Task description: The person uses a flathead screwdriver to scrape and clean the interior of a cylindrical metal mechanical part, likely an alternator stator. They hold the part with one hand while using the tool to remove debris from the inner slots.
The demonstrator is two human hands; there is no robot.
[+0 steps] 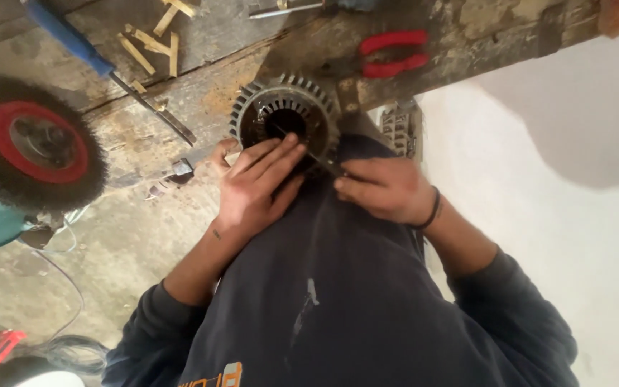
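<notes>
The stator [286, 118], a round metal ring with cooling fins outside and slots around its bore, rests at the near edge of the worn wooden bench [460, 36], against the person's lap. It looks heavy, rigid and sharp-edged, best gripped by the finned outer rim rather than by the slots. The left hand [256, 188] lies flat over its lower face, fingers spread and extended toward the bore, pressing rather than grasping. The right hand [385, 190] is closed around a thin dark tool [309, 152], whose tip reaches into the bore; a dark band sits on that wrist. Farther along the bench lie red-handled pliers [393, 54] toward the far edge, a blue-handled screwdriver [102, 68] and small wooden sticks [153, 44] near the far left corner. A wire wheel [34, 143] with a red hub stands at the left.
</notes>
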